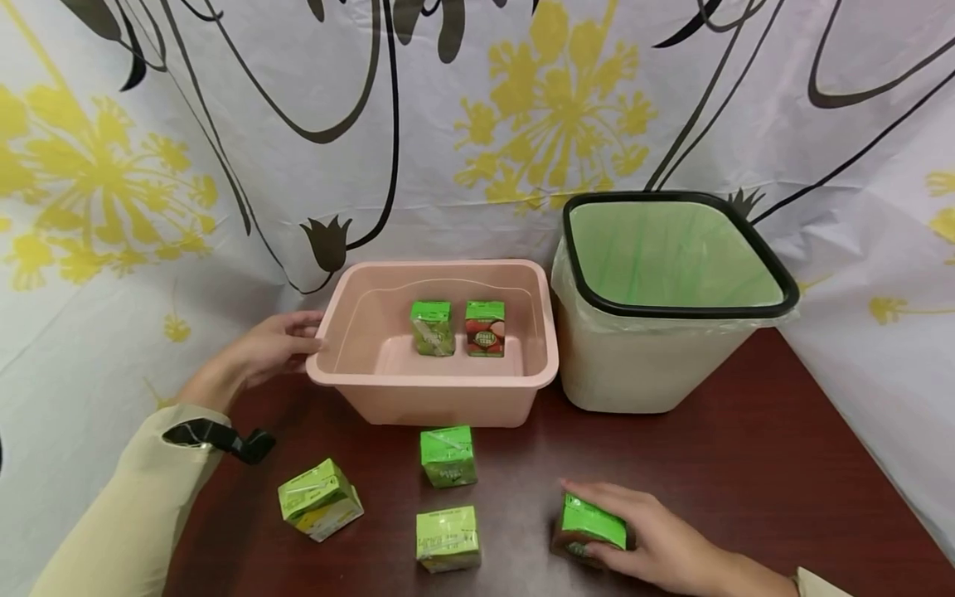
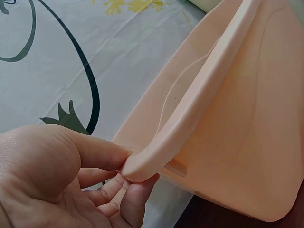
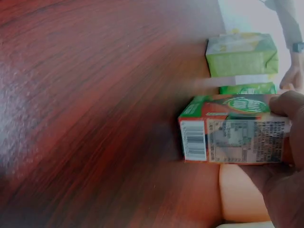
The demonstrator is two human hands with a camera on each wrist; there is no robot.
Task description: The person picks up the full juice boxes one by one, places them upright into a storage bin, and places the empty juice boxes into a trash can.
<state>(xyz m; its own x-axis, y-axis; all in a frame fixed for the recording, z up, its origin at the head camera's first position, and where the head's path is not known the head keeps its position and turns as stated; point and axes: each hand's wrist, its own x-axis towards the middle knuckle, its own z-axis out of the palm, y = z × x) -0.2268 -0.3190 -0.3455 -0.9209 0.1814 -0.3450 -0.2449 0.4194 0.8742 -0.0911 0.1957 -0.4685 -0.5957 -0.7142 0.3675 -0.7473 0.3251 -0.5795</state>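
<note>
My left hand (image 1: 276, 347) pinches the left rim of a pink plastic basin (image 1: 440, 405), thumb on top and fingers beneath, as the left wrist view shows. Two small juice boxes stand inside it: a green one (image 1: 433, 329) and a red one with a green top (image 1: 486, 329). At the right front, my right hand (image 1: 649, 531) grips another red juice box with a green top (image 1: 594, 522); its barcode and printed panel face the right wrist camera. Between the hands stand a bright green juice box (image 1: 448, 456), a yellow-green one (image 1: 448, 539) and a turned yellow-green one (image 1: 319, 499).
A pale bin (image 1: 627, 365) with a black rim and a clear liner stands right beside the basin. White cloth with yellow and dark plant prints (image 1: 448, 166) hangs behind and at both sides of the dark red wooden table (image 1: 746, 464).
</note>
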